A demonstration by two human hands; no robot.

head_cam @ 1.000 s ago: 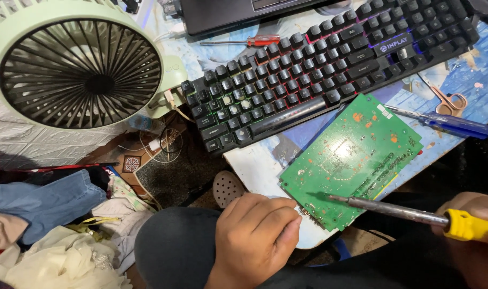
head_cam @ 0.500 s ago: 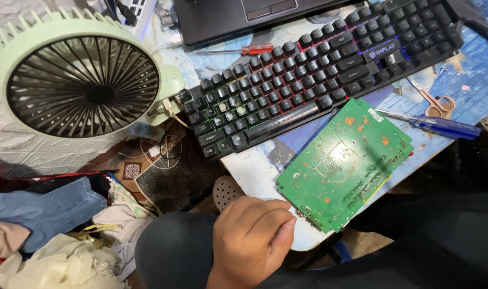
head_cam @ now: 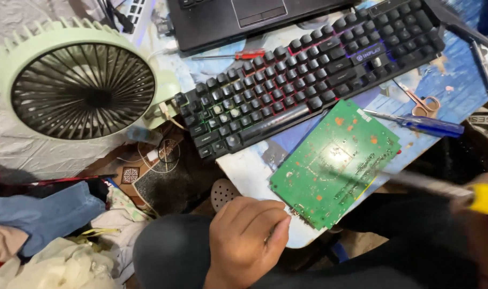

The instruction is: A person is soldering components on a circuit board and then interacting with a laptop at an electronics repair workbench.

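The left hand is curled loosely, fingertips at the near corner of one green circuit board. One yellow-handled screwdriver, blurred, is gripped by the right hand, shaft pointing left over the board. Farther lies one keyboard.

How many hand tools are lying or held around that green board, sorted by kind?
Screwdrivers: 3 (red-handled, blue-handled, yellow-handled in the right hand)
Scissors: 1
Total: 4
The left hand holds no tool; it rests by the green board.
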